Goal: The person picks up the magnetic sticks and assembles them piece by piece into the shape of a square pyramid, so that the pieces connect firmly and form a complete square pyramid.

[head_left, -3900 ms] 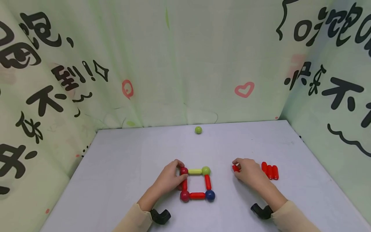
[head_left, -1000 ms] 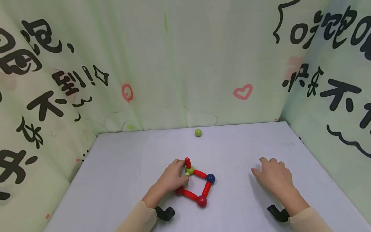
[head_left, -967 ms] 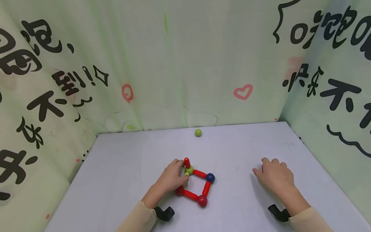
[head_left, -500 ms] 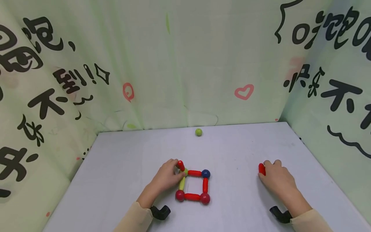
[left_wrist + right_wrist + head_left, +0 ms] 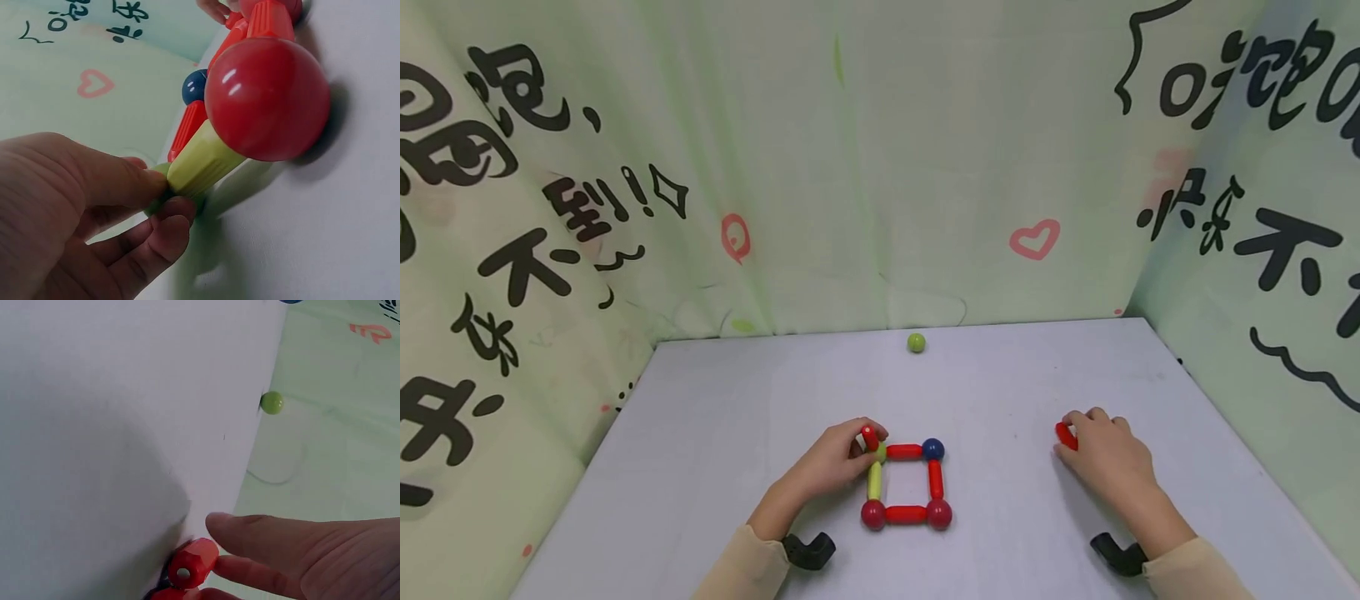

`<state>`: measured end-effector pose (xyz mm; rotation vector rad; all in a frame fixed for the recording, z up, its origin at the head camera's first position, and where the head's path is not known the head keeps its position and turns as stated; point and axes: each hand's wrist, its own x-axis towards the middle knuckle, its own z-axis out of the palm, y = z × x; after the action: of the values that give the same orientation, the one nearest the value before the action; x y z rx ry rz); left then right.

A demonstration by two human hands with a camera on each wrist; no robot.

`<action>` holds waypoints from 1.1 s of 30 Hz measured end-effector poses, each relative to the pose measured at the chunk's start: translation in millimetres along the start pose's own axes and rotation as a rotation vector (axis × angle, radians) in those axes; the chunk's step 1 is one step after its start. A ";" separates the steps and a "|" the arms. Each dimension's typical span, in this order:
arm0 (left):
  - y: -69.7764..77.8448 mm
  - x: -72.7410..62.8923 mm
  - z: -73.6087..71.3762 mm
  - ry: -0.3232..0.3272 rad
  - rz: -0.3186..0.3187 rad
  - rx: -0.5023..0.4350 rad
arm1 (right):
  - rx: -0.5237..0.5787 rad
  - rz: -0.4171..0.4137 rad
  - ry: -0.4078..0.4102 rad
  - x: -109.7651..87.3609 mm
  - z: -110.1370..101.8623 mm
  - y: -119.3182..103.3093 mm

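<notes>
A square of magnetic rods and balls lies on the table, with red rods (image 5: 906, 514), a yellow-green rod (image 5: 875, 482), two dark red balls (image 5: 939, 514) and a blue ball (image 5: 933, 449). My left hand (image 5: 831, 458) pinches the green ball (image 5: 157, 175) at its far left corner, between thumb and fingers. From that ball a further red rod (image 5: 870, 437) sticks up beside the fingertips. Off to the right, my right hand (image 5: 1108, 457) holds a loose red rod (image 5: 1066, 436) at its fingertips. Another red rod (image 5: 167, 594) shows below it in the right wrist view, partly hidden.
A loose green ball (image 5: 916, 342) sits near the far edge of the white table (image 5: 760, 383). Curtains (image 5: 880, 167) with printed writing hang behind and at both sides. Black wrist mounts (image 5: 809, 552) jut out below the hands.
The square has turned counterclockwise, bringing the green corner to the far left, with a red rod now upright on it. My right hand moved right to the loose rods and now holds one.
</notes>
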<state>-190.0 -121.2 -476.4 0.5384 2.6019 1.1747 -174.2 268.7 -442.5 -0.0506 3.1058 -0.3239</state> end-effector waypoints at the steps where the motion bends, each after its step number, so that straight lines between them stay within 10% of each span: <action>1: -0.6 0.1 0.2 -0.001 -0.001 -0.002 | -0.005 -0.018 0.016 0.3 1.2 -1.0; 14: -2.1 0.1 3.3 -0.008 -0.005 -0.096 | 0.017 -0.133 0.144 4.1 13.6 -25.1; 33: 4.7 2.0 10.3 -0.011 0.005 -0.093 | 0.518 -0.245 -0.048 4.2 22.9 -95.1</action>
<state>-187.0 -110.6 -479.6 0.5316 2.5234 1.2826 -175.0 170.8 -445.4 -0.4201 2.8624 -1.0966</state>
